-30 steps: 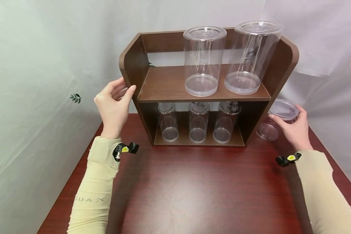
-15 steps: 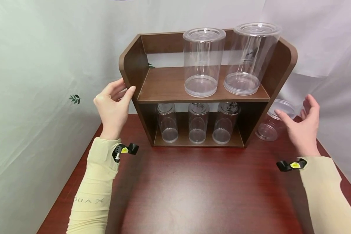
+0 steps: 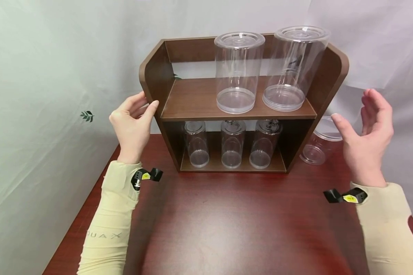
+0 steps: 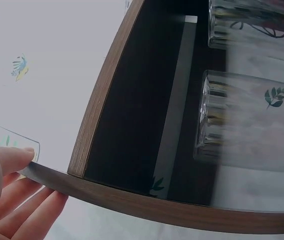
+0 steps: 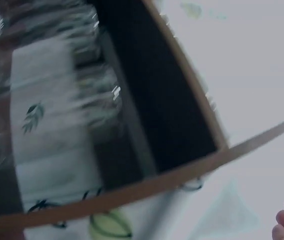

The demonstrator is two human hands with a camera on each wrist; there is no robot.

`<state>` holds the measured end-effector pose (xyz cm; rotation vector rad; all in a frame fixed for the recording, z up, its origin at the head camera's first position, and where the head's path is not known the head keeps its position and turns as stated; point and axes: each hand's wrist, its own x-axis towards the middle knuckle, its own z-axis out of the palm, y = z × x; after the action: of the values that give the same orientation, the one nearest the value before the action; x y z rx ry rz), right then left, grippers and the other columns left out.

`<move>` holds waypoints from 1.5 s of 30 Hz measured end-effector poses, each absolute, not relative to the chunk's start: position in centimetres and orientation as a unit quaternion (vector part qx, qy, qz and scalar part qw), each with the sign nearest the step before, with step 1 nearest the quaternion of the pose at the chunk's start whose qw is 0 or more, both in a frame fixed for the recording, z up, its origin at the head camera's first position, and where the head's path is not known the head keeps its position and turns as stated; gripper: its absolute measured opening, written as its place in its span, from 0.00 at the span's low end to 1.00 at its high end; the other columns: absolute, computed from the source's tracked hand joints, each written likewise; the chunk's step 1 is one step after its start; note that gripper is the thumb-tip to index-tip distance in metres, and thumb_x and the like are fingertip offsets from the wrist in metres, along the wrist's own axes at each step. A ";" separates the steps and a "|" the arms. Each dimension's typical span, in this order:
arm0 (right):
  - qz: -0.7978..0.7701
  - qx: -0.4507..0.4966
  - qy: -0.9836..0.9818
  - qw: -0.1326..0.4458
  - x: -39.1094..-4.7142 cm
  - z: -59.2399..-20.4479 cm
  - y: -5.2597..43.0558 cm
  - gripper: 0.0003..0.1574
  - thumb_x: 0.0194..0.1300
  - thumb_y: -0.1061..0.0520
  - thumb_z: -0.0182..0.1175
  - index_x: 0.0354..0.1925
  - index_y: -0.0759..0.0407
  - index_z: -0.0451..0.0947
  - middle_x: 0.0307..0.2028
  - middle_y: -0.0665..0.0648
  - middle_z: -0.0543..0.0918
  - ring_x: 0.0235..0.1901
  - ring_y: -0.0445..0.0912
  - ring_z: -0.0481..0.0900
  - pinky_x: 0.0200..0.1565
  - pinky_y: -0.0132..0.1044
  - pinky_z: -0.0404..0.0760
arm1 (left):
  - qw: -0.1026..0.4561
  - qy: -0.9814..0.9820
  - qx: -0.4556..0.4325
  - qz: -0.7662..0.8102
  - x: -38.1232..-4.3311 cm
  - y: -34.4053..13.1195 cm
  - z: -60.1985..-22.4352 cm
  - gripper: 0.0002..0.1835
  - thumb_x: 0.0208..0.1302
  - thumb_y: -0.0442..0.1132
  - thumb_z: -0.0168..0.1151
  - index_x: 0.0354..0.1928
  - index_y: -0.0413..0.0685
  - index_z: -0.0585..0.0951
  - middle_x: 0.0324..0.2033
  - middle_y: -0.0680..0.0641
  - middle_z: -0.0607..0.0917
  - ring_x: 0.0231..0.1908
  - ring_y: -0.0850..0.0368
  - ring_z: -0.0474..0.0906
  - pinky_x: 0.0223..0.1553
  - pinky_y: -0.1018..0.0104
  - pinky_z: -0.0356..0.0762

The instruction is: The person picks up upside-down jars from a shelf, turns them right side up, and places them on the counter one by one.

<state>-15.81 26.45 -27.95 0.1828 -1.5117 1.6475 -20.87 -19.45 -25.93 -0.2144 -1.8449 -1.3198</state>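
Observation:
A two-tier brown wooden shelf [image 3: 189,95] stands on the table. My left hand [image 3: 132,128] pinches the front edge of its left side panel between thumb and fingers; the left wrist view shows the thumb [image 4: 16,159] on one face of that panel and the fingertips on the other. My right hand [image 3: 369,137] is raised beside the shelf's right side, thumb and fingers spread apart, holding nothing. Just left of it a clear plastic jar [image 3: 321,143] stands on the table against the shelf's outer right side, its rim partly behind my thumb.
Two tall clear jars [image 3: 237,72] stand on the upper tier, in its middle and right part. Three smaller clear jars [image 3: 232,145] line the lower tier. The dark red table [image 3: 227,214] extends in front; white cloth [image 3: 55,76] hangs behind and at the sides.
My right hand has let go of the jar beside the shelf and moved up and right, its fingers spreading. The jar stays by the shelf; my left hand keeps its grip.

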 end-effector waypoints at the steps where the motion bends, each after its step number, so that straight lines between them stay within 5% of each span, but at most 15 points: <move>1: 0.669 0.081 -0.596 0.436 -15.6 -27.5 26.0 0.44 0.49 0.70 0.74 0.65 0.66 0.72 0.65 0.63 0.72 0.68 0.53 0.67 0.72 0.34 0.58 | 0.418 -0.735 -0.085 -0.527 -20.9 -19.4 -25.9 0.18 0.57 0.40 0.79 0.50 0.48 0.90 0.42 0.49 0.90 0.42 0.60 0.88 0.46 0.67 0.84; 23: 0.698 0.217 -0.559 0.393 -14.0 -24.2 20.2 0.42 0.48 0.69 0.77 0.62 0.68 0.75 0.64 0.66 0.74 0.67 0.60 0.66 0.72 0.44 0.59 | 0.422 -0.722 -0.084 -0.542 -20.8 -19.4 -25.4 0.17 0.56 0.38 0.79 0.49 0.47 0.90 0.41 0.47 0.90 0.41 0.59 0.88 0.48 0.66 0.84; 45: 0.664 0.227 -0.653 0.286 -15.7 -23.5 15.1 0.47 0.55 0.71 0.73 0.71 0.64 0.69 0.69 0.56 0.71 0.70 0.48 0.65 0.73 0.42 0.58 | 0.404 -0.730 -0.073 -0.546 -20.7 -19.4 -25.7 0.17 0.58 0.40 0.78 0.49 0.48 0.90 0.42 0.47 0.90 0.42 0.59 0.88 0.47 0.67 0.84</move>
<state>-15.66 15.06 -23.52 0.6062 -1.7444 1.7743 -20.72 -19.36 -25.67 -0.1843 -1.8439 -1.3774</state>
